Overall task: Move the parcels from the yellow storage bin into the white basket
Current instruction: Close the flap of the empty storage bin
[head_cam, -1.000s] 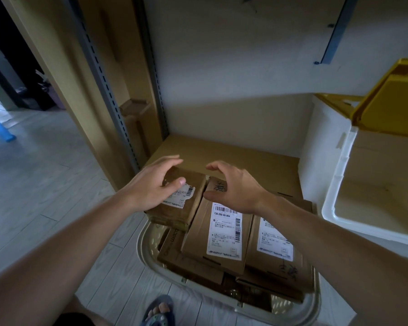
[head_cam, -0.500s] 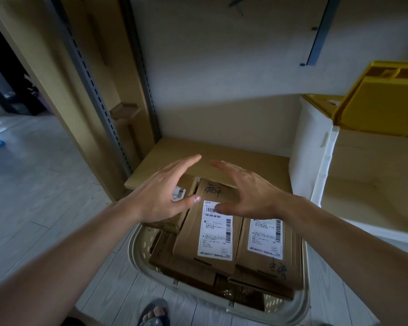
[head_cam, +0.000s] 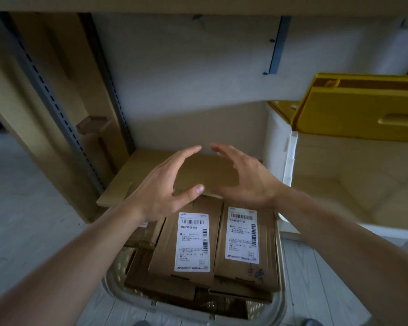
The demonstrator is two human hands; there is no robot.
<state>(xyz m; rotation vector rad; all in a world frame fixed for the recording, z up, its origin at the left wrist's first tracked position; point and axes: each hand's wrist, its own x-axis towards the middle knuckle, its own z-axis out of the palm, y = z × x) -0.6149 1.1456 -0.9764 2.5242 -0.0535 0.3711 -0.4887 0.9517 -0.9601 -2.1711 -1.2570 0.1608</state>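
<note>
Hands up off the parcels, both empty.

Left hand point(head_cam: 165, 189) & right hand point(head_cam: 247, 182) hover w/ fingers spread wide, palms facing, gripping nothing. Two top parcels point(head_cam: 191, 241) lie flat side by side in the white basket point(head_cam: 282, 300), long axis running away from the camera, labels up. Vs 0.5 s ago the hands lifted higher; yellow storage bin point(head_cam: 363, 107) sits at right w/ lid open.

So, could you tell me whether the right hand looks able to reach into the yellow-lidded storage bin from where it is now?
Probably yes. The right hand is empty and open above the parcels in the white basket, and the storage bin stands just to its right with its yellow lid raised; nothing visible blocks the opening.
</note>
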